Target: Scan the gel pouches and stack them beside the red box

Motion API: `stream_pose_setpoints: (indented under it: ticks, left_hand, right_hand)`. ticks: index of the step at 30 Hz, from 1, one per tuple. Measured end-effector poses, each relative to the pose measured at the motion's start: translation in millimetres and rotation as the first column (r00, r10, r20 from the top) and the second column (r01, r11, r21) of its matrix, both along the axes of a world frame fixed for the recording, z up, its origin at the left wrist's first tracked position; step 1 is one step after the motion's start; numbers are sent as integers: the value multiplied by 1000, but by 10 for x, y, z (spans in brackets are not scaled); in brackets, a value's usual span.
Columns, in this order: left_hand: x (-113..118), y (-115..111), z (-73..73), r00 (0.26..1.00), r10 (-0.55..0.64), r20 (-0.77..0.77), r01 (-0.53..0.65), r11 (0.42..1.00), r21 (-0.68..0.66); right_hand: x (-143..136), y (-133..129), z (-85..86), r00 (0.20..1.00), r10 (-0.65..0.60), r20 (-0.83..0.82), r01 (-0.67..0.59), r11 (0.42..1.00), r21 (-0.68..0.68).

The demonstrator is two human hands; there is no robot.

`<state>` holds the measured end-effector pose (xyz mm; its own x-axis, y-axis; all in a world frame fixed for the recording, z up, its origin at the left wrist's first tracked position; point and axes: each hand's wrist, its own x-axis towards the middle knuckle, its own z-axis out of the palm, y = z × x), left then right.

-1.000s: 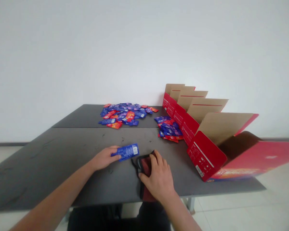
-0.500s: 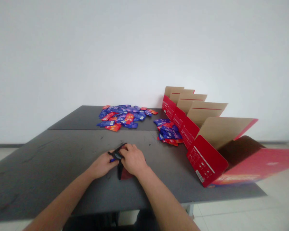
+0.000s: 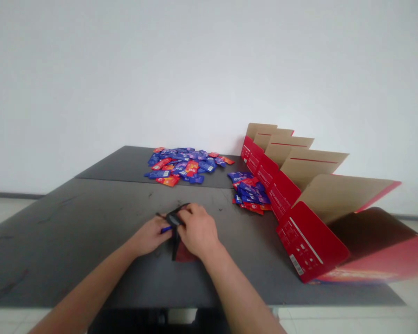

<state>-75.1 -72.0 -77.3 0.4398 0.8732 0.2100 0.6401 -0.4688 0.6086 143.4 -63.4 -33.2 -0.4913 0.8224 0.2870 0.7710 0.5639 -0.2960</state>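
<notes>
Both of my hands are together above the near middle of the table. Between them is a small black and dark red pouch-like thing, its kind hard to make out. My right hand has its fingers curled over the upper right part of it. My left hand is closed at its left side, next to a narrow blue piece that looks like the edge of a packet. The left fingertips are partly hidden behind the black part.
A spread pile of blue and red packets lies at the far side of the dark table. A smaller packet pile sits against a row of open red cartons on the right, their brown flaps raised. Behind stands a white wall.
The view has shifted a little, so the cartons and piles appear further right. My hands stay on the pouch-like thing, and slightly more of the blue piece shows.
</notes>
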Motion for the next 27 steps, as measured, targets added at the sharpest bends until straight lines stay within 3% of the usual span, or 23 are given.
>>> stream_pose_setpoints:
  ticks: [1,3,6,9,11,13,17,18,20,24,27]
  left_hand:
    - [5,-1,1,1000,7,4,-7,1000,2]
    - [3,1,-9,1000,20,-6,-20,1000,4]
    - [-22,5,-46,999,32,-42,-32,999,5]
    - [-46,4,-75,996,49,-70,-50,999,-8]
    - [-49,2,-82,997,41,-72,-43,999,-16]
    - [-41,1,-83,998,27,-55,-28,999,-20]
    - [-24,5,-87,999,51,7,-51,999,-17]
    - [-24,7,-89,999,53,7,-53,999,-10]
    - [-30,10,-90,999,36,-20,-36,999,5]
    - [-47,12,-87,997,38,-72,-39,999,-8]
    - [-48,11,-86,997,40,-72,-41,999,-20]
  right_hand:
    - [-65,-27,-46,999,43,29,-43,999,-9]
    - [-78,22,-124,997,8,72,-5,999,-38]
    - [154,267,-108,970,-213,120,224,970,-94]
    - [377,421,65,918,-357,171,381,915,-133]
    - [353,349,167,923,-365,125,377,921,-97]
    - [189,173,177,963,-265,38,266,964,-21]
    - [-101,-80,-45,999,24,29,-24,1000,11]
    - [-80,-66,-101,999,18,38,-18,1000,-10]
    - [84,52,-155,992,-109,57,112,992,-59]
    - [475,309,-12,913,-380,145,398,909,-123]
    - [374,204,91,946,-320,62,323,945,-58]
